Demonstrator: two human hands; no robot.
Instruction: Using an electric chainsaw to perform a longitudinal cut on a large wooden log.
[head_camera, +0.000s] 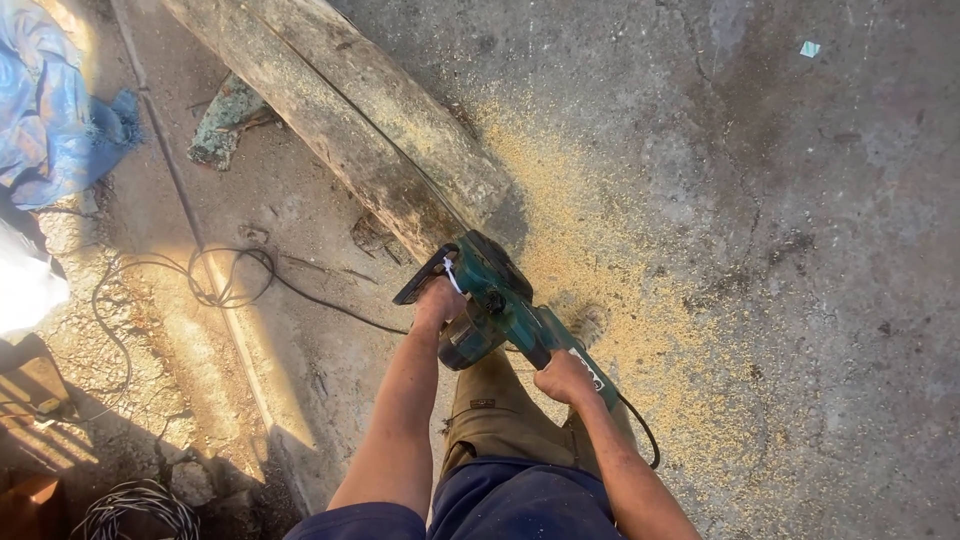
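Sawdust, pale yellow, is spread over the grey concrete floor beside the near end of a long weathered wooden beam that runs from the top of the view down toward the middle. A green electric chainsaw with a black guard sits at that near end of the beam, its body just above the person's knee. The left hand is closed in a full grip around the black front handle of the saw. The right hand is wrapped tightly around the rear handle, fingers curled under it. A black power cord trails from the saw across the floor and loops toward the left side, and another stretch of it curves behind the right forearm. The person's brown trouser leg shows between the two bare forearms. A blue tarpaulin is bunched in the top left corner of the floor. A coil of pale wire lies at the bottom left corner in shadow. A small greenish chunk of debris rests against the left side of the beam.
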